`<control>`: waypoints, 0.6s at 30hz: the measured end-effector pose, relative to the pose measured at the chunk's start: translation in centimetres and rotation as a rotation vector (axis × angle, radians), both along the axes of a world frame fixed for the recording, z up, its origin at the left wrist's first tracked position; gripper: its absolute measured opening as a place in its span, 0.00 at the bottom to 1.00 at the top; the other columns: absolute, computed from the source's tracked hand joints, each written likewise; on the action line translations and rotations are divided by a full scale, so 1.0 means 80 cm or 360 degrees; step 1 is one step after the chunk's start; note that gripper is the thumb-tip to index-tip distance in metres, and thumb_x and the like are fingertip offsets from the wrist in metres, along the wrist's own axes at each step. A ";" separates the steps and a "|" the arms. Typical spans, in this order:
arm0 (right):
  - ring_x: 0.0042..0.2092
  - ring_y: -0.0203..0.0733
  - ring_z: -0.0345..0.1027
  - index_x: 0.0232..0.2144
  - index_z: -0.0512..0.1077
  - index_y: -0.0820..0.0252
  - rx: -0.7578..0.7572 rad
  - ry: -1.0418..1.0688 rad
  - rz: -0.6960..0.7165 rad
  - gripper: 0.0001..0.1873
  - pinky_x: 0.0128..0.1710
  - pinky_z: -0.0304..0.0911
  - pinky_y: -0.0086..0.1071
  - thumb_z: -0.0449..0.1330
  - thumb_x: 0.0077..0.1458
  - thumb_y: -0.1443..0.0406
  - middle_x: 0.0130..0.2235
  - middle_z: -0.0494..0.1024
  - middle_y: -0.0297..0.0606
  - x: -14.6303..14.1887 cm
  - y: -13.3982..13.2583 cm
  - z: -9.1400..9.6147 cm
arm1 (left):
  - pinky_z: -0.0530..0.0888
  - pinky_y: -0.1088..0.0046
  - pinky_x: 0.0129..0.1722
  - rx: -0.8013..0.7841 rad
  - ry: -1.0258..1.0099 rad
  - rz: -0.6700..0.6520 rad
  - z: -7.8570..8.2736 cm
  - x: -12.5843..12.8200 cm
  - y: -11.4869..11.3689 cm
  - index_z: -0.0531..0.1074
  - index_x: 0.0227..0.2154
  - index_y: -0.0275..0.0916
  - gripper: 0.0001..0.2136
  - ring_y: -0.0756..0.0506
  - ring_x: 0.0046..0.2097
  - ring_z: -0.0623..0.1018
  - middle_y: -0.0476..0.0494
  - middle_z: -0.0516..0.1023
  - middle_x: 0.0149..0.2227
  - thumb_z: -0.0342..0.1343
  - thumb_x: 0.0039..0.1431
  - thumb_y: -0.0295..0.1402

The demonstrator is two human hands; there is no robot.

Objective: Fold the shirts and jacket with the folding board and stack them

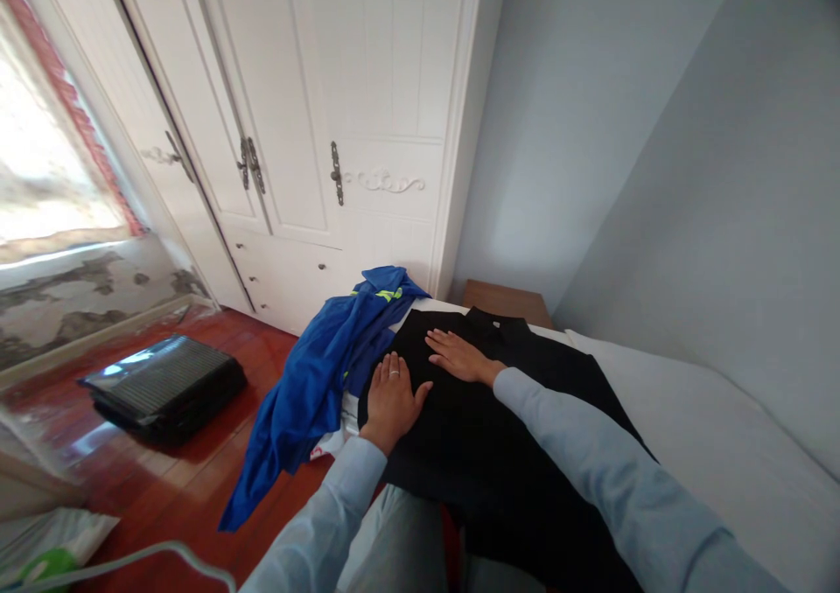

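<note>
In the head view, a black collared fabric shirt [472, 436] is spread on a white-covered surface [696, 409], bare room being left to its right. The left hand [390, 402] and right hand [458, 357] are laid flat upon it, fingers extended. The surface's left edge is overhung by a bright-blue garment [318, 383]. Red print on a white wrapper [333, 443] cannot be read. A black ridged bundle [171, 387] is enclosed in glossy plastic.

Wardrobe [452, 94]: white, panelled doors [276, 94], dark ornate handles [337, 173], pale scroll moulding [387, 181].
Drawers [289, 282]: set low in the wardrobe, small dark knobs [321, 267].
Walls [735, 243]: grey-blue, plain, meeting in a corner at right.
Wall under window [118, 278]: patchy, finish peeling.
Window [45, 156]: far left, bright, pale curtain [80, 103] edged in red.
Floor [197, 488]: glossy, red-brown.
Brown wooden piece [505, 300]: low, beside the wardrobe.
White-covered surface [722, 436]: along right wall.
Light: brightest at window, dimmer right.
</note>
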State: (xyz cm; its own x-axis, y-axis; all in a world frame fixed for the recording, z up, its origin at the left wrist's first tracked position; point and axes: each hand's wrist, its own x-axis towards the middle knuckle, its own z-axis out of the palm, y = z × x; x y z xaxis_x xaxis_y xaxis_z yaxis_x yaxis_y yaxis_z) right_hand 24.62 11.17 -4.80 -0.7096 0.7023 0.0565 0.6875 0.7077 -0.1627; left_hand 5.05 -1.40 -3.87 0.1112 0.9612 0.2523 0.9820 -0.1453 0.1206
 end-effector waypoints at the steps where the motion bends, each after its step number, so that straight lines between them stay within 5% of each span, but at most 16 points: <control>1: 0.73 0.46 0.40 0.70 0.55 0.60 0.0001 0.0002 -0.0001 0.33 0.72 0.42 0.50 0.41 0.71 0.50 0.70 0.49 0.45 0.000 0.000 0.000 | 0.59 0.55 0.67 0.0004 0.0001 0.0039 0.000 -0.003 -0.002 0.63 0.63 0.20 0.35 0.31 0.68 0.61 0.20 0.62 0.65 0.44 0.68 0.50; 11: 0.70 0.47 0.50 0.67 0.62 0.63 0.0212 -0.0043 0.0174 0.29 0.73 0.37 0.52 0.44 0.72 0.55 0.66 0.61 0.47 0.000 -0.002 0.010 | 0.67 0.52 0.59 -0.0011 0.0018 0.0233 0.033 -0.010 -0.004 0.68 0.58 0.23 0.31 0.30 0.63 0.69 0.19 0.70 0.60 0.45 0.69 0.48; 18: 0.72 0.47 0.45 0.68 0.59 0.65 0.0184 0.0046 0.0079 0.28 0.72 0.44 0.49 0.45 0.70 0.61 0.69 0.55 0.48 -0.039 0.031 0.026 | 0.53 0.53 0.69 0.0089 0.0010 -0.0294 0.036 0.016 0.038 0.62 0.64 0.24 0.32 0.34 0.71 0.55 0.23 0.59 0.68 0.44 0.69 0.47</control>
